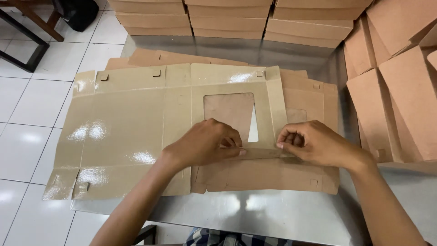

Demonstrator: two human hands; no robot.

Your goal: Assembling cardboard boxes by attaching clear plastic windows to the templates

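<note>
Step in hand looks like creasing the flap along the lower edge of the flat box blank [132, 127], just below its window cutout [229, 116]. Left hand [205, 145] & right hand [314, 145]: each grip pinched on that fold. Blank lies on the steel worktop [273, 214] atop more blanks. Next likely needs even pressure along the score. Glossy kraft card, rectangular panels, slot tabs.

there is one view only, from a camera on the person's head, looking steeply down and forward over a metal table [273, 214] from its near edge at 6 o'clock. it sits close, so the forearms enter from 6 o'clock and the left hand [205, 143] and right hand [318, 145] land mid-frame. stacked boxes [232, 20] fill 12 o'clock and white floor tiles [27, 105] lie at 9 o'clock.
</note>
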